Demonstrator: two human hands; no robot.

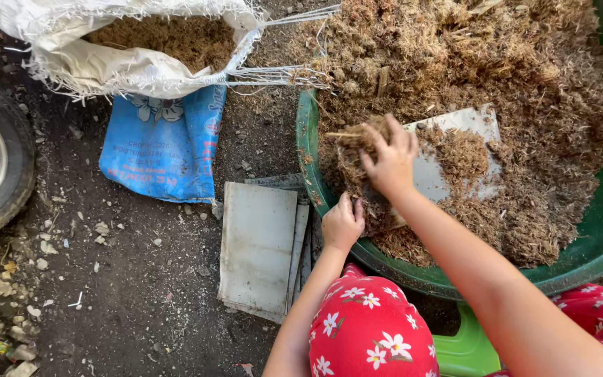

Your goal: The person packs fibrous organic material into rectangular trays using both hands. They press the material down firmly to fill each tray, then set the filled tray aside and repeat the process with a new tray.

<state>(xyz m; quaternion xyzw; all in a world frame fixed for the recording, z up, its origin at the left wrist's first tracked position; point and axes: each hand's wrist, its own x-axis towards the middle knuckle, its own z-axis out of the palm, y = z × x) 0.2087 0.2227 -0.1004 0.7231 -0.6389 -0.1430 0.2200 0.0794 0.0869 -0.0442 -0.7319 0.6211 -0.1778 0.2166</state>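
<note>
While my right hand (389, 162) has its grip pinching a tuft of brown fibre (357, 139) above the green basin (306, 150), my left hand (342, 223) is curled shut at the near rim, fingers pressed into the same material. The fibre looks light, dry, loose and crumbly; I judge it sheds easily, so a full scooping handful from underneath suits it better than fingertips. A pale flat sheet (448, 157) lies half buried in the heap. More fibre fills the white woven sack (99, 66) beside a blue bag (165, 143). Grey slabs (258, 248) lie on the ground. What my left grip encloses is hidden.
</note>
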